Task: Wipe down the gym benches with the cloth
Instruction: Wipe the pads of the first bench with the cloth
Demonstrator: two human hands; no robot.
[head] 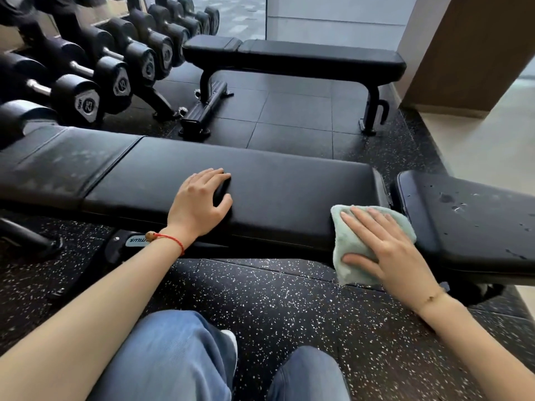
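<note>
A long black padded bench [289,186] runs across the view right in front of me. My left hand [202,201] rests on its middle pad with the fingers loosely spread. My right hand [388,244] lies flat on a pale green cloth [347,241], pressing it over the front edge of the pad near the gap to the seat pad [463,224]. The seat pad carries several wet spots. A dull hazy patch shows on the left pad [63,166]. A second black flat bench [304,57] stands further back.
A rack of black dumbbells [86,73] fills the upper left, close behind the near bench. Speckled rubber floor [275,308] lies under my knees, in blue jeans. A brown wall corner [469,53] and pale floor sit at the right.
</note>
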